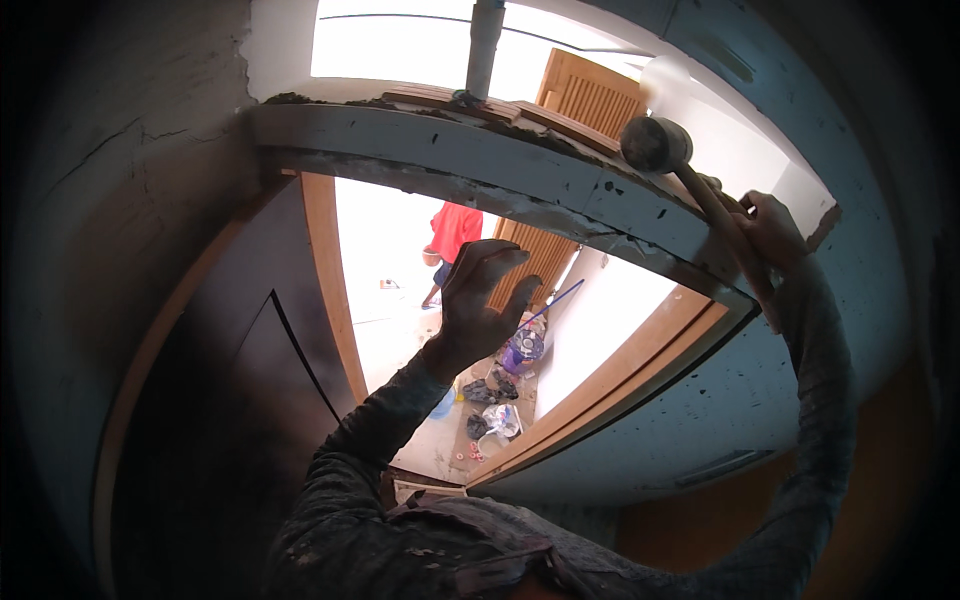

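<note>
What matters most, we think, is how the mallet (655, 146) lies by our right hand (780, 235). Its dark, round head is up and to the left of those fingers, and its long wooden handle (723, 220) slants down and to the right, past the fingers toward the wrist. Those fingers are curled right by the handle, but we cannot tell if they are closed around it. Our right hand is much the nearer one. From our left hand (478, 297), the mallet is up and to the right, well apart. The left fingers are bent but wide, with a gap to the thumb, and we see nothing in them. The pale beam (540, 165) runs left from the right fingers and passes above the left ones. Flat strips (560, 124) lie along its top, left of the right fingers. Above the beam, we have open room up and left of those fingers. Below it, the left fingers have open room too, with the wooden door frame (335, 290) to their left and a person in a red top (458, 228) far beyond them.
</note>
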The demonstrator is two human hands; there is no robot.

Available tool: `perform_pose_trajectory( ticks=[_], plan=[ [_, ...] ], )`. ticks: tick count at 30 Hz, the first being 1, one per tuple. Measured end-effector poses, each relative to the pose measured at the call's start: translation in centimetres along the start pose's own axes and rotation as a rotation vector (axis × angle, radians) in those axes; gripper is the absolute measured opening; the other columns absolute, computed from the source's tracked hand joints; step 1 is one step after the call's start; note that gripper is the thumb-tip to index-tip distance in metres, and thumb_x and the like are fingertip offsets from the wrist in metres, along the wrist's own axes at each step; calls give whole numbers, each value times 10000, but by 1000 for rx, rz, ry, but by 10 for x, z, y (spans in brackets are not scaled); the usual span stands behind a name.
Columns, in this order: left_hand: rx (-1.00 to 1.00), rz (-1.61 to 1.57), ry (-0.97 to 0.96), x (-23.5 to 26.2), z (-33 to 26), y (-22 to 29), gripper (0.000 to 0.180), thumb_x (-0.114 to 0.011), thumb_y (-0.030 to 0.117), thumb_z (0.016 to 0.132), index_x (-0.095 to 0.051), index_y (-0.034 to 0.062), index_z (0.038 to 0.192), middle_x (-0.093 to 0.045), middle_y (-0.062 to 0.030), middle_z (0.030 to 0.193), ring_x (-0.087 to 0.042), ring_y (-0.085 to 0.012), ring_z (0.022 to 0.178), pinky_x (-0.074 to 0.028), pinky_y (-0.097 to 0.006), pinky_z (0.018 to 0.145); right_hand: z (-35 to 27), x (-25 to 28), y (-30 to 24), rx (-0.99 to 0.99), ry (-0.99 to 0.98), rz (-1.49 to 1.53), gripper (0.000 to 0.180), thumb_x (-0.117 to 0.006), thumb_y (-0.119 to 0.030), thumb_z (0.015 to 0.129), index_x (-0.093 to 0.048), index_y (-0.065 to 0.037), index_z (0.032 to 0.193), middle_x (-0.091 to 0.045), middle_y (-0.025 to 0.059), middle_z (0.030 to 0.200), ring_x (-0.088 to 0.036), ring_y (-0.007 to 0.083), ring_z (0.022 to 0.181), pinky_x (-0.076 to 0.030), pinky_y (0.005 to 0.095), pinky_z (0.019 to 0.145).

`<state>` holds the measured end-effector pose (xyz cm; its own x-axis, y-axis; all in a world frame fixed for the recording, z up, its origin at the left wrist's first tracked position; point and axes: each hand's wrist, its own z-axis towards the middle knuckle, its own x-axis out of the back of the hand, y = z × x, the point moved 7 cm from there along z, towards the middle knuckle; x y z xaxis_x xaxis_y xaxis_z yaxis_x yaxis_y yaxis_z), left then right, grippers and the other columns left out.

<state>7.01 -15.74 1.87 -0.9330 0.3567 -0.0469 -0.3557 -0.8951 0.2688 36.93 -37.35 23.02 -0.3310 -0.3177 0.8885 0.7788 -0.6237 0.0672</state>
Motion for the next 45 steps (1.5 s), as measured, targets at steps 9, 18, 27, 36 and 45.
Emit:
perform_pose_trajectory(
  ticks=[9, 18, 27, 36, 45],
  plan=[
    [-52, 58, 27, 26, 20, 3, 326, -809, -18, 765, -686, 16, 1064, -674, -137, 1041, -675, -286, 943, -555, -356, 819, 11, 9, 72, -11, -32, -19, 373, -595, -291, 991, -672, 63, 903, -708, 160, 798, -676, 223, 749, -525, 388, 692],
    [-70, 62, 14, 47, 26, 10, 274, -806, -23, 772, -691, 15, 1017, -691, -130, 1020, -686, -258, 934, -558, -334, 787, 7, -3, 89, -35, -161, -9, 273, -684, -179, 888, -710, 71, 994, -713, 139, 778, -671, 216, 688, -537, 365, 658],
    [-53, 223, 14, 101, 39, 15, 221, -801, -45, 778, -696, 15, 963, -714, -121, 971, -713, -255, 917, -574, -327, 792, -7, 19, 60, -176, -9, 91, 287, -680, -196, 868, -673, 79, 949, -709, 228, 853, -706, 309, 814, -538, 416, 743],
    [-133, 474, 94, 161, 64, 18, 204, -800, 31, 819, -693, 35, 993, -700, -109, 966, -702, -242, 887, -560, -332, 783, -8, 27, 71, -219, -30, 30, 274, -695, -185, 841, -677, 85, 884, -667, 181, 721, -665, 265, 655, -517, 406, 614],
    [-50, 520, 162, 211, 70, 7, 234, -780, 79, 862, -683, 30, 1070, -692, -133, 1043, -683, -247, 998, -540, -343, 864, -42, 59, 87, -230, 70, -84, 298, -655, -144, 864, -631, 82, 1056, -681, 176, 869, -672, 261, 755, -532, 406, 692]
  ],
)
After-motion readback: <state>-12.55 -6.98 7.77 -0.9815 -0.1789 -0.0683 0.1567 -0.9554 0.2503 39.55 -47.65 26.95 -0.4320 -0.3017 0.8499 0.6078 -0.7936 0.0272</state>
